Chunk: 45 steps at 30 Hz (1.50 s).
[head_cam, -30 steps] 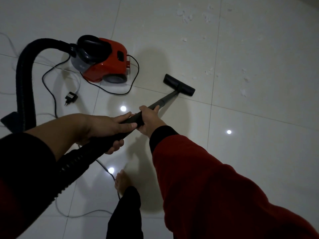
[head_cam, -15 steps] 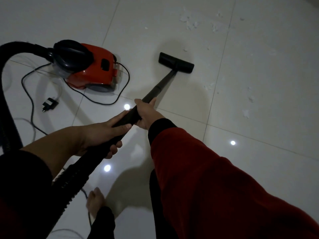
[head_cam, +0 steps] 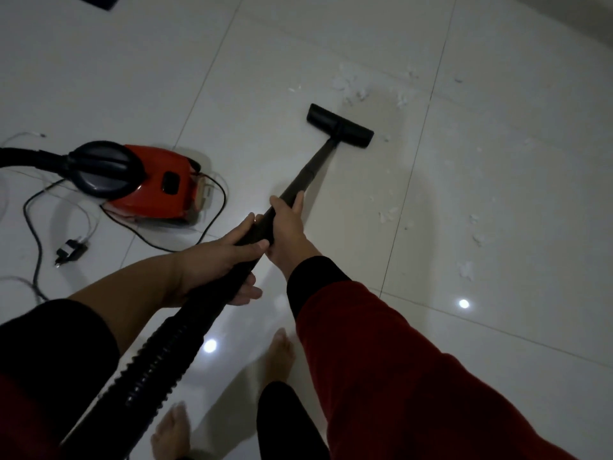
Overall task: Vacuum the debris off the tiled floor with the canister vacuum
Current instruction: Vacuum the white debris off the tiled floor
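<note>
**Floor nozzle at the edge of the scattered scraps**

Both hands clench the black wand (head_cam: 308, 175): right hand (head_cam: 288, 227) ahead, left hand (head_cam: 215, 260) behind. The floor nozzle (head_cam: 340, 130) lies just below the white debris (head_cam: 356, 89) at upper centre. The red canister vacuum (head_cam: 146, 182) sits at left, open tiled floor (head_cam: 514, 180) to the right.

Floor nozzle (head_cam: 340, 130) farther out than before, now near white debris (head_cam: 353, 89).

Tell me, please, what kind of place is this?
Probably a room in a home. The floor is large glossy white tiles, a small red canister vacuum sits on it with its cord loose, and the person cleaning is barefoot.
</note>
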{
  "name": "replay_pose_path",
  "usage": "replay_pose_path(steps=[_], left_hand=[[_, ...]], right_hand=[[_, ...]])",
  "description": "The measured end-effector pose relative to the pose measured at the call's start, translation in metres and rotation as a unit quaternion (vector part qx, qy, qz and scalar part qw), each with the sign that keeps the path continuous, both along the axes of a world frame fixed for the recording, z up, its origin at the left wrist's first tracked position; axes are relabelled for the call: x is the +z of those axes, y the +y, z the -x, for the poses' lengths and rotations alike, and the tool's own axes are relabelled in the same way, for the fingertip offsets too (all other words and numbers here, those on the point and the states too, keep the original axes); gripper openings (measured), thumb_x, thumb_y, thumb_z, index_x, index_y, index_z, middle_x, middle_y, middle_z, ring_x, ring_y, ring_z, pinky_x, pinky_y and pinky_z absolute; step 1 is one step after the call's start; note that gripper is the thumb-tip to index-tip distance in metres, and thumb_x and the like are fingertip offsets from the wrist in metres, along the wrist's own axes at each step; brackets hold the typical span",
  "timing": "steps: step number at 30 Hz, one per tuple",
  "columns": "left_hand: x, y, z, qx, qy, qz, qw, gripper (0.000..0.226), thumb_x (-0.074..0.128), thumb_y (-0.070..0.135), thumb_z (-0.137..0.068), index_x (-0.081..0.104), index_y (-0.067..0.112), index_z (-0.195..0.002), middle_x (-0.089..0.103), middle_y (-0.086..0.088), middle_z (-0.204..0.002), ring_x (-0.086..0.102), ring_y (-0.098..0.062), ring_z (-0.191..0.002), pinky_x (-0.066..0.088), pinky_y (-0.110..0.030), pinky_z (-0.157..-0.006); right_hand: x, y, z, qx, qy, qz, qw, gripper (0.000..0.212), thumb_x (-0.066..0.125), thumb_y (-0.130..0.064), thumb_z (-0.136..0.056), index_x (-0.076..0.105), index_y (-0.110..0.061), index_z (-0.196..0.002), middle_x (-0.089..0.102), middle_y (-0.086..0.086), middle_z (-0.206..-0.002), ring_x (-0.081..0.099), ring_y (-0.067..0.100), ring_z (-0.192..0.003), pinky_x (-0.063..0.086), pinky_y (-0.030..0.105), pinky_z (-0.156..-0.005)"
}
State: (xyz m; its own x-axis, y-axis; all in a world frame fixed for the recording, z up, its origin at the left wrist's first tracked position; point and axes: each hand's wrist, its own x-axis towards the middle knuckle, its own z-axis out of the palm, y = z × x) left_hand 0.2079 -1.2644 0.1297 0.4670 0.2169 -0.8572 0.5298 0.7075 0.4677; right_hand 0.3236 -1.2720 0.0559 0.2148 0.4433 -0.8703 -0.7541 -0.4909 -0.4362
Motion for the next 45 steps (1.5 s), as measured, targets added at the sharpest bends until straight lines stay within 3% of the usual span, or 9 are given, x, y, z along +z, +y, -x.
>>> replay_pose_path(steps=[3, 12, 19, 21, 26, 32, 36, 40, 45], left_hand=[[0.005, 0.009, -0.014, -0.004, -0.005, -0.003, 1.000, 0.068, 0.049, 0.039, -0.092, 0.007, 0.058, -0.142, 0.061, -0.012, -0.071, 0.072, -0.021, -0.064, 0.054, -0.027, -0.051], [-0.002, 0.036, -0.053, 0.045, -0.059, 0.017, 0.997, 0.030, 0.046, 0.038, -0.094, 0.041, 0.060, -0.113, 0.051, -0.006, -0.058, 0.049, -0.013, -0.043, 0.044, -0.023, -0.042], [-0.021, 0.078, -0.066, 0.061, -0.069, 0.022, 0.996, 0.046, 0.046, 0.038, -0.095, 0.031, 0.059, -0.133, 0.053, -0.004, -0.056, 0.050, -0.013, -0.045, 0.045, -0.024, -0.043], [-0.025, 0.094, -0.067, 0.064, -0.067, 0.021, 0.995, 0.048, 0.046, 0.038, -0.095, 0.029, 0.059, -0.135, 0.053, -0.004, -0.056, 0.051, -0.013, -0.046, 0.045, -0.025, -0.044], [-0.029, 0.138, -0.063, 0.069, -0.066, 0.005, 0.995, 0.048, 0.046, 0.040, -0.095, 0.029, 0.060, -0.136, 0.053, -0.004, -0.060, 0.051, -0.012, -0.047, 0.046, -0.026, -0.046], [-0.018, 0.203, -0.049, 0.063, -0.046, 0.014, 0.997, 0.042, 0.046, 0.039, -0.095, 0.035, 0.062, -0.128, 0.052, -0.006, -0.062, 0.050, -0.013, -0.047, 0.045, -0.027, -0.046], [-0.011, 0.256, -0.052, 0.042, -0.036, 0.022, 0.998, 0.043, 0.047, 0.039, -0.096, 0.036, 0.063, -0.130, 0.052, -0.009, -0.065, 0.048, -0.015, -0.046, 0.043, -0.028, -0.048], [-0.005, 0.302, -0.074, -0.024, -0.020, -0.020, 0.999, 0.050, 0.046, 0.041, -0.095, 0.026, 0.060, -0.137, 0.058, -0.016, -0.090, 0.053, -0.016, -0.054, 0.049, -0.027, -0.050], [-0.009, 0.340, -0.117, -0.026, -0.016, -0.016, 0.999, 0.049, 0.045, 0.043, -0.095, 0.026, 0.059, -0.137, 0.051, -0.013, -0.081, 0.051, -0.014, -0.048, 0.046, -0.025, -0.045]], right_hand=[[0.001, 0.014, -0.018, 0.007, -0.006, 0.005, 1.000, 0.066, 0.048, -0.021, -0.097, 0.013, -0.052, -0.144, 0.050, -0.004, -0.092, 0.052, 0.014, -0.068, 0.050, 0.029, -0.062], [-0.003, 0.060, -0.068, 0.044, -0.022, 0.011, 0.999, 0.067, 0.044, -0.018, -0.098, 0.010, -0.050, -0.146, 0.049, 0.002, -0.088, 0.049, 0.016, -0.066, 0.048, 0.032, -0.061], [-0.008, 0.107, -0.084, 0.071, -0.034, 0.015, 0.997, 0.069, 0.045, -0.018, -0.098, 0.008, -0.051, -0.146, 0.050, 0.002, -0.084, 0.050, 0.015, -0.067, 0.050, 0.034, -0.070], [-0.011, 0.123, -0.084, 0.075, -0.034, 0.018, 0.996, 0.069, 0.045, -0.018, -0.098, 0.008, -0.051, -0.146, 0.050, 0.002, -0.082, 0.050, 0.015, -0.066, 0.050, 0.033, -0.067], [-0.016, 0.173, -0.080, 0.092, -0.039, 0.017, 0.995, 0.070, 0.044, -0.018, -0.098, 0.007, -0.051, -0.146, 0.049, 0.002, -0.083, 0.049, 0.016, -0.068, 0.049, 0.037, -0.077], [-0.011, 0.233, -0.065, 0.076, -0.017, 0.013, 0.997, 0.070, 0.044, -0.017, -0.098, 0.007, -0.052, -0.146, 0.049, 0.001, -0.085, 0.048, 0.016, -0.068, 0.049, 0.036, -0.075], [-0.004, 0.277, -0.064, 0.022, 0.002, 0.009, 1.000, 0.069, 0.044, -0.016, -0.098, 0.009, -0.052, -0.146, 0.046, 0.002, -0.085, 0.046, 0.017, -0.068, 0.048, 0.031, -0.062], [-0.005, 0.314, -0.082, -0.009, -0.005, 0.011, 1.000, 0.069, 0.045, -0.017, -0.098, 0.009, -0.052, -0.145, 0.047, 0.002, -0.087, 0.047, 0.015, -0.066, 0.048, 0.030, -0.060], [-0.012, 0.348, -0.124, -0.011, -0.021, 0.019, 1.000, 0.070, 0.045, -0.018, -0.097, 0.009, -0.054, -0.145, 0.047, 0.001, -0.092, 0.048, 0.016, -0.066, 0.050, 0.032, -0.064]])
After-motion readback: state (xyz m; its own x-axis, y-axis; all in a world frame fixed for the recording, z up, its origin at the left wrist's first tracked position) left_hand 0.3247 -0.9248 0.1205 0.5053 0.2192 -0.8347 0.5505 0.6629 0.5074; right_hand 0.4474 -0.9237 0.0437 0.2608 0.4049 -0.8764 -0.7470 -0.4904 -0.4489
